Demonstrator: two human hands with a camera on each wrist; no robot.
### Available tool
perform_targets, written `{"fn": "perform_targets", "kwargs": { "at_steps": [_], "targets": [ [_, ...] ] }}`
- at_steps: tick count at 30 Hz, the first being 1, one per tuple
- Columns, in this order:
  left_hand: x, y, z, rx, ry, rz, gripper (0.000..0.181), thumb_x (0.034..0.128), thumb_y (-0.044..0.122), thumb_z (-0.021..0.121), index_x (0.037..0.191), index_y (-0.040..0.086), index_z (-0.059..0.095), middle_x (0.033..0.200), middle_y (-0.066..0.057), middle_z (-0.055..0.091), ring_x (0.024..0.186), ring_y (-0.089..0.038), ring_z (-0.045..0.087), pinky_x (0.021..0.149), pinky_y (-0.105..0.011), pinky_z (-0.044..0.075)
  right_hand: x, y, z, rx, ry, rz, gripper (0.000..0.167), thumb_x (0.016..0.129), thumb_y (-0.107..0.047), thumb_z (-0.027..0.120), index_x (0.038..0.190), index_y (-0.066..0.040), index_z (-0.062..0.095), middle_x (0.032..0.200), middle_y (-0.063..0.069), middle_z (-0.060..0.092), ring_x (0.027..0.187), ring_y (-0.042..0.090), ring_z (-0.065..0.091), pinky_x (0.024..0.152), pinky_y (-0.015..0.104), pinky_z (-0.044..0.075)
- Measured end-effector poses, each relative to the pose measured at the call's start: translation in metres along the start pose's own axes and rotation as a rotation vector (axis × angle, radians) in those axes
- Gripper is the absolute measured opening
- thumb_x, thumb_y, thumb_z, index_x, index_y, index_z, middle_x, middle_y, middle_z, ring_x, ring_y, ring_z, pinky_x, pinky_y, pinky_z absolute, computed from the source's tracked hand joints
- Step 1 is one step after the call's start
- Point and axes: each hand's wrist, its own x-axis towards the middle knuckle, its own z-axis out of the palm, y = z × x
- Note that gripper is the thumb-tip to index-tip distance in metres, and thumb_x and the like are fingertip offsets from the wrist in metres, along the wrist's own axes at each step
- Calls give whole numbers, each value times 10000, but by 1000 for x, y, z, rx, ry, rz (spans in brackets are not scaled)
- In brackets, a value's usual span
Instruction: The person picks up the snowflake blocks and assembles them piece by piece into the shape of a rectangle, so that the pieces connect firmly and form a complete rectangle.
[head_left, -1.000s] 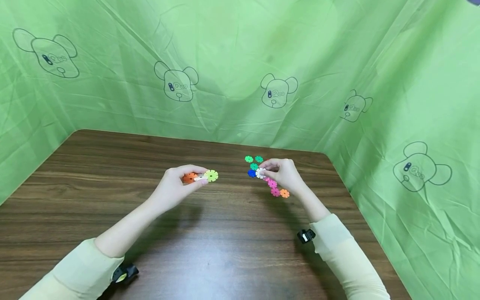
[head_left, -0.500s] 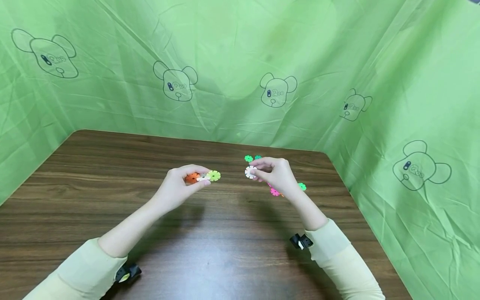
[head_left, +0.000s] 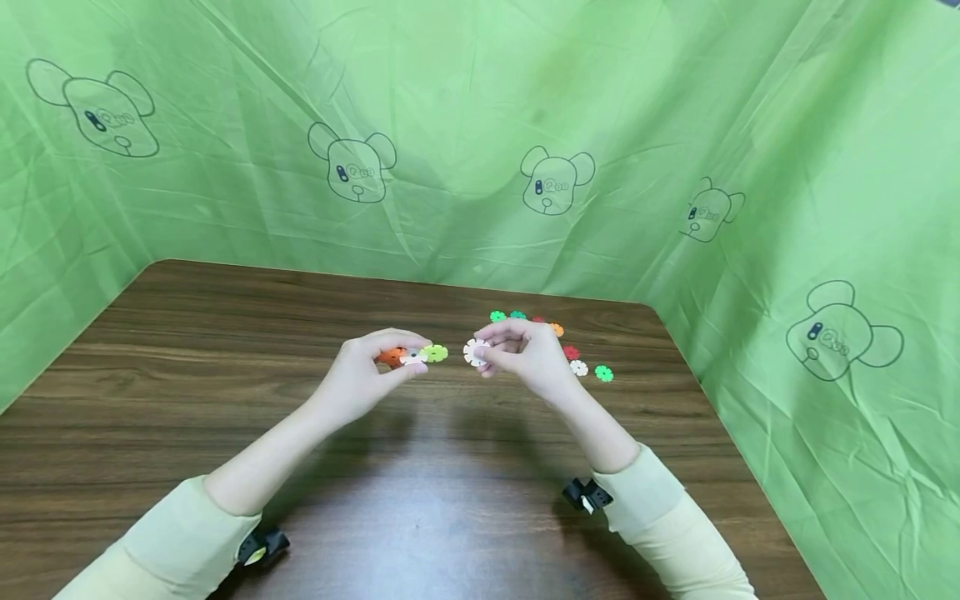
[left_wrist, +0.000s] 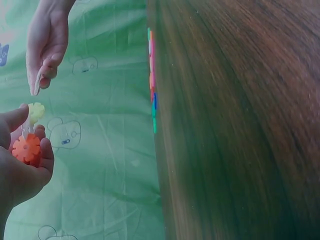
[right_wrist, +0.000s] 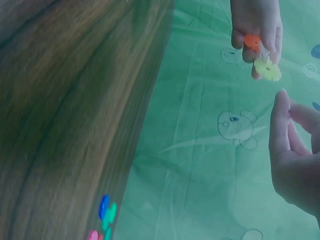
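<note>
Right hand (head_left: 534, 357): fingers closed in a pinch on a round white notched plastic disc (head_left: 471, 351), its face turned to the head camera, above the desk (head_left: 450, 517).
Left hand (head_left: 358, 368): fingers closed on a short chain of round notched plastic discs (head_left: 413, 358), the orange disc (head_left: 390, 357) deepest in the grasp, a white one in the middle, the yellow-green disc (head_left: 434, 353) outermost.
Deciding relation, as judged: the gap between the yellow-green disc and the round white disc; near, not touching, roughly level in the head view.
Long axis: the chain runs left to right, its free end projecting past the left fingertips towards the round white disc.
Nearer hand: neither clearly; the gap lies between both.
Loose discs (head_left: 603, 373): several colours, flat on the desk around the right hand.
Left wrist view: the round white disc seen thin and edge-on, both hands raised off the desk.
Right wrist view: a blue disc (right_wrist: 104, 206) on the desk, absent from the head view, where the right hand probably covers it; the pinched disc cannot be made out.
</note>
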Motion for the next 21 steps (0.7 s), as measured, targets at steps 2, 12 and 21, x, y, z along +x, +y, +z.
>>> {"fn": "perform_targets", "kwargs": {
  "at_steps": [2, 12, 21],
  "targets": [
    [0, 0, 1, 4, -5, 7, 280, 790, 198, 772, 1061, 190, 704, 1043, 53, 681, 775, -93, 630, 666, -248, 520, 1, 2, 4, 46, -6, 14, 244, 801, -20, 728, 1022, 51, 653, 830, 147, 687, 646, 219, 687, 685, 426, 569],
    [0, -1, 7, -3, -19, 62, 284, 782, 182, 779, 1056, 167, 710, 1052, 51, 684, 828, -74, 638, 726, -295, 545, 2, 3, 17, 128, -23, 47, 233, 812, 22, 700, 1018, 99, 623, 822, 148, 681, 643, 206, 690, 674, 464, 562],
    [-1, -3, 14, -71, -12, 49, 167, 813, 205, 753, 976, 196, 716, 920, 58, 686, 763, -88, 599, 670, -205, 513, 1, 5, 23, 114, -21, 64, 199, 815, 20, 700, 985, 89, 624, 839, 171, 688, 646, 203, 691, 671, 418, 570]
  ]
}}
